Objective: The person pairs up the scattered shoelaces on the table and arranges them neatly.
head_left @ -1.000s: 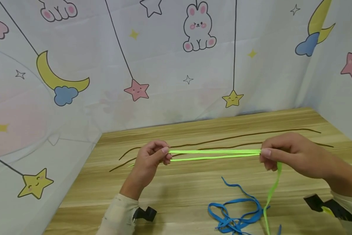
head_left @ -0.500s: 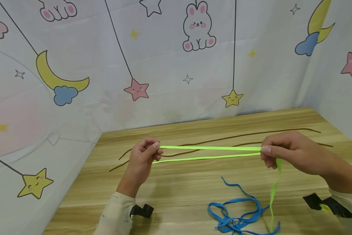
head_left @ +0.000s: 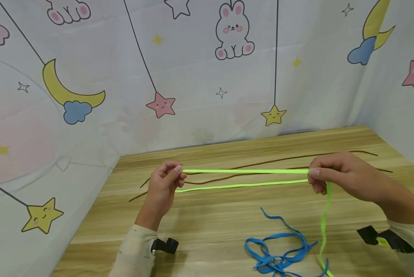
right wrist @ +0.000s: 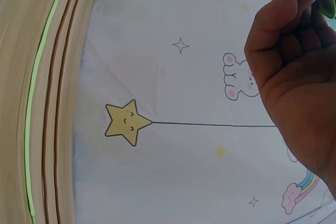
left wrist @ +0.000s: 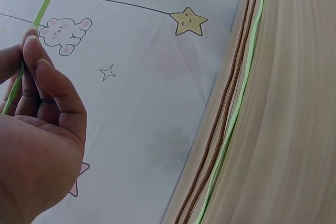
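A flat bright green shoelace (head_left: 245, 171) is stretched level above the table between my two hands. My left hand (head_left: 162, 188) pinches it between thumb and fingers, and its tail runs behind the fingers in the left wrist view. At the other end, my right hand (head_left: 345, 177) pinches the same shoelace, and a loose length hangs from it toward the front of the table. A second green shoelace (left wrist: 239, 103) lies on the table, alongside two thin brown laces (left wrist: 214, 145). The left hand hides part of the brown laces in the head view.
A blue shoelace (head_left: 276, 259) lies in a loose tangle at the table's front, just left of the hanging green tail. Behind the wooden table (head_left: 207, 215) hangs a white patterned cloth (head_left: 193, 69), with more cloth along both sides.
My left hand has moved left and slightly up, lengthening the taut span of green shoelace. The right hand has risen a little; the hanging tail has shifted.
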Demonstrator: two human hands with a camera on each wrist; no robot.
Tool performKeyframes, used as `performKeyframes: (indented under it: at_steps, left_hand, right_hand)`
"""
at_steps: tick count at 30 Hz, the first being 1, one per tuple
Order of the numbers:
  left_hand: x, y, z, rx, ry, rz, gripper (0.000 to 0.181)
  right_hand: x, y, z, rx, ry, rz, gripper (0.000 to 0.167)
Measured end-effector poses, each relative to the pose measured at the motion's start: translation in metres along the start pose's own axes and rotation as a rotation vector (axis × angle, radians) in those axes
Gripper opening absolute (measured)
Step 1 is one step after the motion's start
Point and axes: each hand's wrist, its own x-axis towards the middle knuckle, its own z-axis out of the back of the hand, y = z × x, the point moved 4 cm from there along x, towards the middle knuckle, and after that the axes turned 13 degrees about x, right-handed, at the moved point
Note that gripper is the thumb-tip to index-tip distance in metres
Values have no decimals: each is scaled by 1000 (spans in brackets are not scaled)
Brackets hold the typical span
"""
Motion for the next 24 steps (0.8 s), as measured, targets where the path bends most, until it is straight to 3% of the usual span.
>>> performKeyframes:
  at_steps: [14, 24]
  left_hand:
    - [4, 9, 32, -16, -107, 10, 7]
    - [6, 15, 45, -80, -155, 17, 8]
  right_hand:
    - [-2, -6, 9, -71, -57, -50, 37]
    - [-3, -9, 13, -44, -85, -57, 34]
